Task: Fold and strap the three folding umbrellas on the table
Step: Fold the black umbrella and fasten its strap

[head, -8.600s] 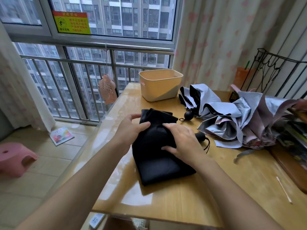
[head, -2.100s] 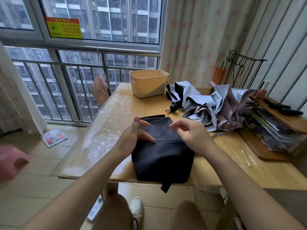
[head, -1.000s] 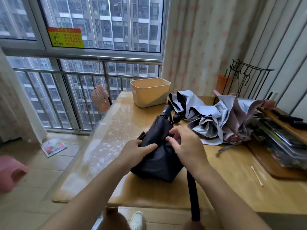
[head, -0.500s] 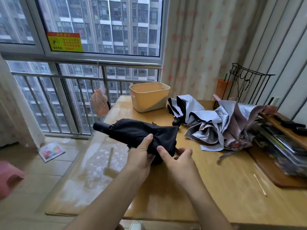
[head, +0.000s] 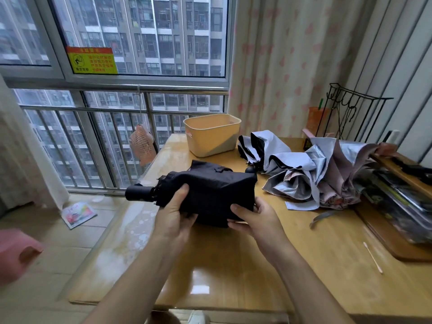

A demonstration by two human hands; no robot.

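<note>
I hold a black folding umbrella [head: 217, 190] level above the wooden table [head: 245, 265], its handle [head: 138, 193] pointing left toward the window. My left hand [head: 173, 213] grips its loose canopy near the handle end, thumb on top. My right hand [head: 254, 220] grips the canopy's right end from below. Behind it lie two unfolded umbrellas: a light blue one with black lining [head: 266, 148] and a silver and pink one [head: 327, 178], both crumpled on the table.
A beige plastic basket [head: 211, 134] stands at the table's far edge. A wooden tray with dark items [head: 397, 206] and a black wire rack [head: 350, 113] fill the right side. A cotton swab [head: 372, 257] lies near the right edge. A pink stool [head: 16, 251] sits on the floor.
The black umbrella went from flat on the table to lifted and turned sideways, handle to the left. Since half a second ago my right hand has closed on its right end.
</note>
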